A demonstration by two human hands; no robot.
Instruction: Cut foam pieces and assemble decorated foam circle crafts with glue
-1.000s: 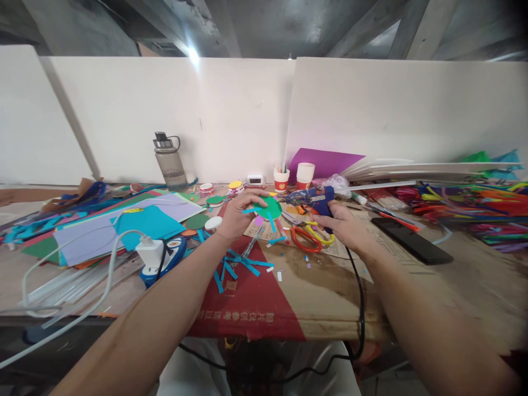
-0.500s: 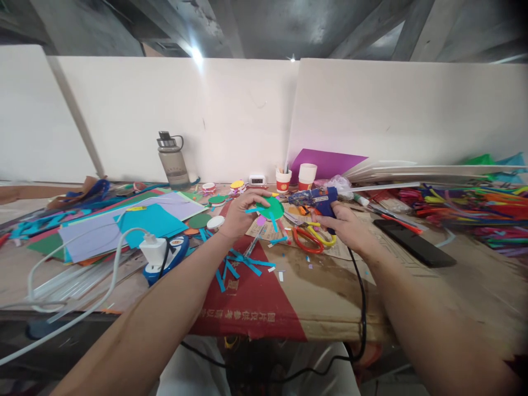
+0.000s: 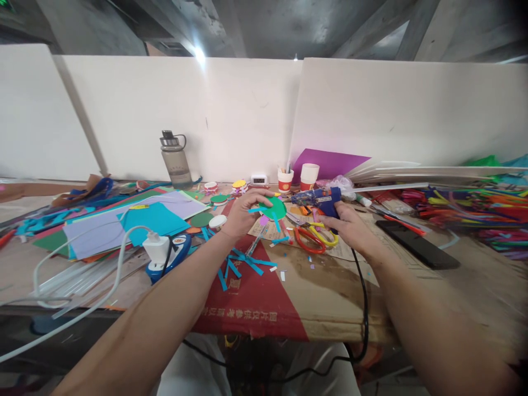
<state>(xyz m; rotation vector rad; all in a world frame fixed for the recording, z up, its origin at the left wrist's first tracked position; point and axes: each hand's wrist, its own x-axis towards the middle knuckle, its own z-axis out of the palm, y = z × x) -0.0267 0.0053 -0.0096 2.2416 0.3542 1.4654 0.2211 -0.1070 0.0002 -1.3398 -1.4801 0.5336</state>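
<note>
My left hand (image 3: 243, 214) holds a green paper disc (image 3: 274, 208) with blue strips stuck to it, a little above the table. My right hand (image 3: 346, 225) grips a blue hot glue gun (image 3: 319, 198) whose nozzle points left toward the disc's right edge. Its black cord (image 3: 363, 297) runs down over the table's front edge. Red and yellow scissors (image 3: 313, 237) lie just below the gun, and loose blue paper strips (image 3: 243, 264) lie under my left wrist.
Coloured paper sheets (image 3: 124, 223) and a white charger (image 3: 157, 247) with cable lie at left. A grey water bottle (image 3: 175, 159), paper cups (image 3: 307, 176) and a small clock (image 3: 258, 179) stand by the back wall. A black phone (image 3: 416, 245) and pipe cleaners (image 3: 474, 212) lie at right.
The view has shifted slightly. Both hands keep their hold, with disc and glue gun staying close together.
</note>
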